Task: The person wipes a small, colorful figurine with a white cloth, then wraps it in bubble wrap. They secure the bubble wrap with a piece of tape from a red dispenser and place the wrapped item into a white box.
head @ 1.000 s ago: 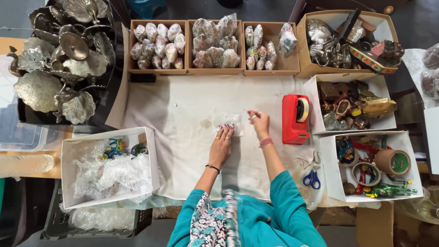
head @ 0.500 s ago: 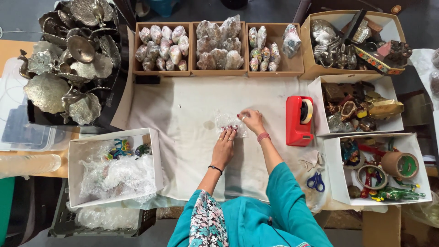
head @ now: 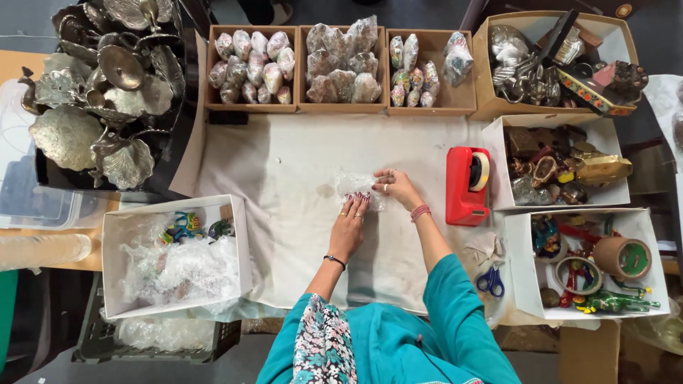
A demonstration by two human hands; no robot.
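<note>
Pressing both hands (head: 373,203) on bubble wrap (head: 352,183), hiding its contents.

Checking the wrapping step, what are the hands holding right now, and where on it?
Both hands press a small bubble-wrap bundle on the white cloth: left hand on its near edge, right hand at its right end.

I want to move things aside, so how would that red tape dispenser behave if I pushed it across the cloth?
The red tape dispenser looks blocky with a broad base lying flat on the white cloth, so it would probably slide or drag rather than roll or tip. It seems rigid and likely heavy for its size. The cloth might bunch under it.
</note>
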